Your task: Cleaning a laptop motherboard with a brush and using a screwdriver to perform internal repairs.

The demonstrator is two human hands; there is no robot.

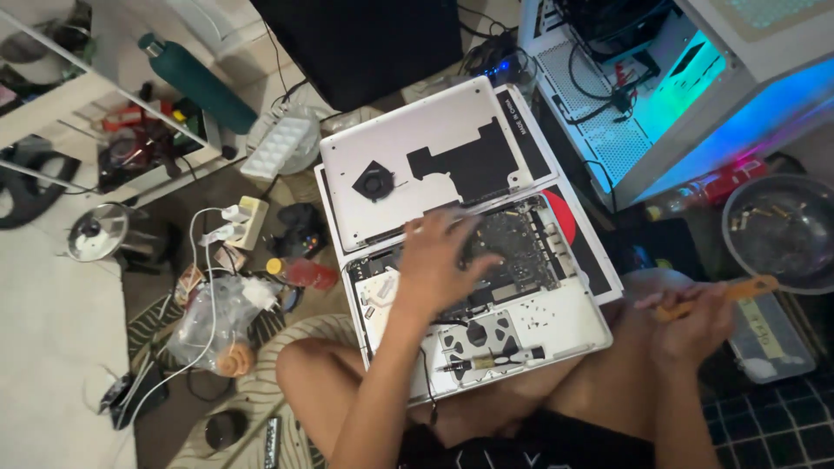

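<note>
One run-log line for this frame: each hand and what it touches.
left hand: resting on opened laptop internals | right hand: holding orange tool | removed bottom cover: behind laptop | screwdriver: lying on laptop

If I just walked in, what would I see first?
First, the opened laptop on the person's lap, its insides showing, with the left hand pressed on the dark circuit board. Its silver bottom cover lies just beyond it with a small black fan on top. At the upper right a computer case glows blue and green, and the right hand holds an orange tool.
</note>
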